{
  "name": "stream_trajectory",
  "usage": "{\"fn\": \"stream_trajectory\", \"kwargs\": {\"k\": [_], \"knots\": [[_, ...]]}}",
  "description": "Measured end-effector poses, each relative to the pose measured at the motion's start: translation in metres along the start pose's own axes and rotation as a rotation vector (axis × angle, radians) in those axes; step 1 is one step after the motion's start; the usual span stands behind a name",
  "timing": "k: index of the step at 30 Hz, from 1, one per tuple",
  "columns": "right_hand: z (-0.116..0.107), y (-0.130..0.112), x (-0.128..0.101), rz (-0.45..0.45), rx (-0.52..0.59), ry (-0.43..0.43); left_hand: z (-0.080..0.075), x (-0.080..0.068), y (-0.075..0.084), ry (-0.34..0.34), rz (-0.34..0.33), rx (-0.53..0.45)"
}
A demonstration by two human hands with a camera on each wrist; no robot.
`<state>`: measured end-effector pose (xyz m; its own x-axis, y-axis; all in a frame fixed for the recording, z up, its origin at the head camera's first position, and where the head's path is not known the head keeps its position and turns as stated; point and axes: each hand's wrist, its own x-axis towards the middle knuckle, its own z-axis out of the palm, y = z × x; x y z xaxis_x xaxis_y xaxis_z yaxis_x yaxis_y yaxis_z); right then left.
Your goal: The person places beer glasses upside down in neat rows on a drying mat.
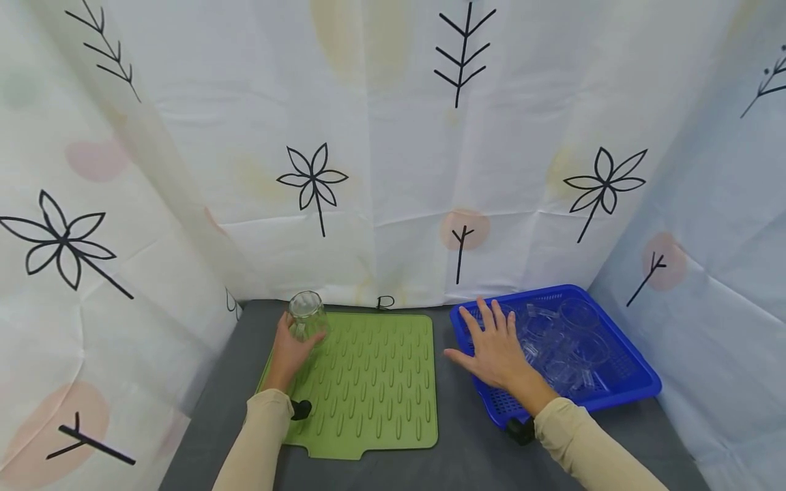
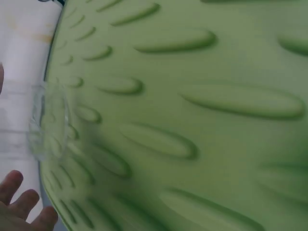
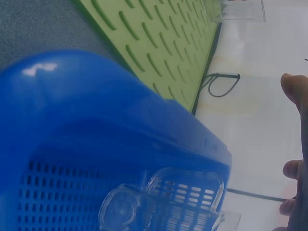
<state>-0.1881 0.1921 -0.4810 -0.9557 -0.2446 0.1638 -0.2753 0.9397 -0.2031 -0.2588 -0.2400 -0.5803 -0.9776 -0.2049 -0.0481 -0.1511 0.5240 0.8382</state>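
"One clear glass [image 1: 308, 306], at the far left corner of the green mat [image 1: 368, 382]?"
"Yes, between the left hand [image 1: 291, 354]'s parted thumb and fingers, standing clear of them."
"And the right hand [image 1: 494, 353]?"
"Fingers spread straight, by the blue basket [image 1: 646, 387] holding more glassware [image 1: 591, 349]."

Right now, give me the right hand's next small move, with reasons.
Probably lower the right hand into the blue basket toward the clear glassware there: that hand's fingers are spread and hold nothing near the basket's left rim, while the left hand is at a glass by the far left corner of the green mat.
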Motion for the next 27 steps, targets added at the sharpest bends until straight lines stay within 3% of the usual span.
{"fn": "stream_trajectory", "kwargs": {"k": [9,14,18,22,27], "knots": [[-0.006,0.010,0.007,0.027,0.010,-0.001,-0.004,-0.006,-0.030,-0.032,-0.024,0.223],[-0.006,0.020,0.013,0.009,-0.017,0.004,-0.009,-0.008,-0.046,-0.057,0.001,0.397],[-0.005,0.028,0.017,0.017,-0.019,-0.010,-0.014,-0.013,-0.052,-0.118,0.035,0.488],[-0.005,0.033,0.021,0.023,-0.018,-0.036,-0.017,-0.022,-0.053,-0.176,0.062,0.536],[-0.005,0.039,0.023,0.042,-0.025,-0.073,-0.017,-0.025,-0.053,-0.194,0.084,0.519]]}}
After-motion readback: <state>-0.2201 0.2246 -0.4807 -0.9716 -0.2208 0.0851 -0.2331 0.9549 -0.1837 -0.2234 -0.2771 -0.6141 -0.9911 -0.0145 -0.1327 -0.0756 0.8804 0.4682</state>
